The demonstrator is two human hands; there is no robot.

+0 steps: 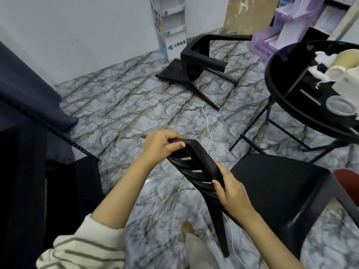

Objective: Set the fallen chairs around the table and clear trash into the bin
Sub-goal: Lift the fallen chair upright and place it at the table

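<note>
Table point(271, 78) cut off by right edge. Trash on it blurred: maybe a paper cup point(342, 59) and tissue point(322, 57). Red object point(347, 181) cropped at right edge, can't tell what. Left hand point(159, 146) fingertips hidden behind held chair point(272, 183) backrest. Display stand point(171, 26) top cropped.

The marble floor point(120, 105) lies open in the middle, between the dark draped furniture point(29, 90) on the left and the round black surface point(272, 84) on the right, with a thin white cable point(208, 125) running across it. At its far end the fallen chair point(196, 61) lies on its side near the wall point(77, 26). The near chair point(272, 183) fills the space close in front, beside the surface.
</note>
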